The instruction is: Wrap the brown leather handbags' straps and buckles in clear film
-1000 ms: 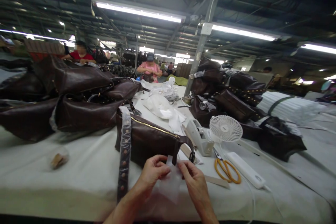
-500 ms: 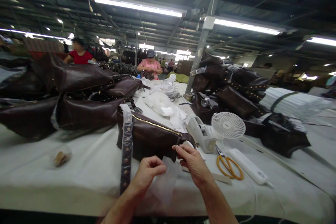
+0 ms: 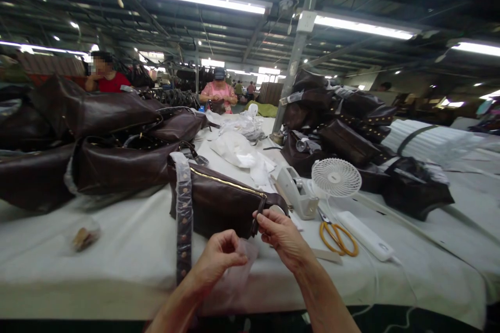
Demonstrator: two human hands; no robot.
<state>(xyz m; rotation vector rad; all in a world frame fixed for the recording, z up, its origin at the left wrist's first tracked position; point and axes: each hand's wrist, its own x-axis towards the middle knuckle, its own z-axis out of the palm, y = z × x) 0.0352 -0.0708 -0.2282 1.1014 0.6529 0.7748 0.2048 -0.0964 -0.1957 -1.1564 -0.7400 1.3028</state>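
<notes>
A dark brown leather bag (image 3: 219,200) with a gold zipper lies on the white table (image 3: 128,250) in front of me. Its studded strap (image 3: 183,218), wrapped in clear plastic, hangs over the near side. My left hand (image 3: 219,257) is closed on a thin clear plastic sheet (image 3: 240,270) just below the bag. My right hand (image 3: 283,237) pinches the dark zipper pull (image 3: 255,218) at the bag's right end.
Piles of brown bags (image 3: 97,140) lie at the left and behind a small white fan (image 3: 336,179). A tape dispenser (image 3: 297,192), orange-handled scissors (image 3: 338,237) and a white power strip (image 3: 365,242) lie at the right. White wrapping paper (image 3: 240,153) lies beyond. Two people work at the far end.
My right hand left the plastic sheet and moved up to the bag's zipper pull. My left hand stayed closed on the sheet and drew slightly back.
</notes>
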